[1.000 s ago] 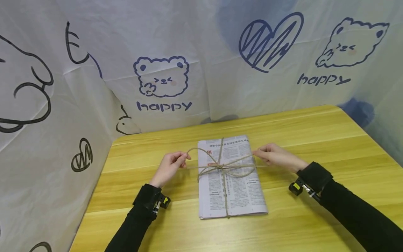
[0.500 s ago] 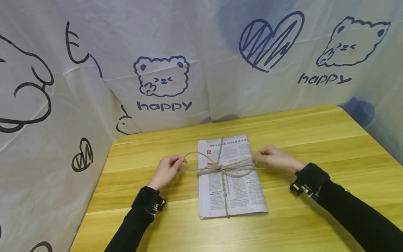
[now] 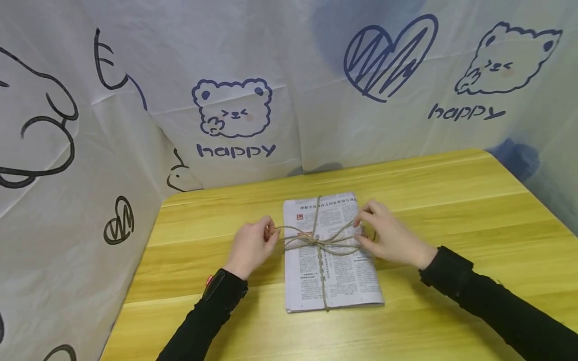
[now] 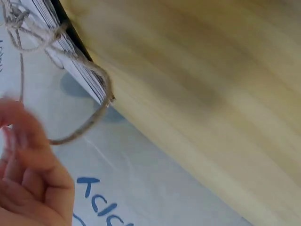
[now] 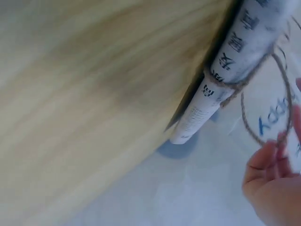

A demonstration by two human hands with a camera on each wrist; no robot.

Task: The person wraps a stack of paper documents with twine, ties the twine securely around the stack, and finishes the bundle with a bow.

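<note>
A folded stack of newspapers (image 3: 345, 283) lies on the table, bound crosswise with twine. The twine's knot and bow (image 3: 312, 241) sit on top near the middle. At the stack's left edge my left hand (image 3: 250, 245) pinches twine between thumb and fingers; the left wrist view shows a strand of twine (image 4: 87, 125) curving into that hand (image 4: 35, 174). My right hand (image 3: 393, 235) is over the right edge, thumb and forefinger at the bow's loops. In the right wrist view, a twine loop (image 5: 288, 92) reaches the fingertips of the right hand (image 5: 275, 183).
The yellow wood-grain table (image 3: 424, 311) extends around the stack. White cloth (image 3: 316, 115) with drawn bears, hearts and lettering hangs along its back and sides.
Both hands have come inward toward the stack from farther apart. The right hand's fingers have spread and reached over the paper's right edge. The stack has stayed in place.
</note>
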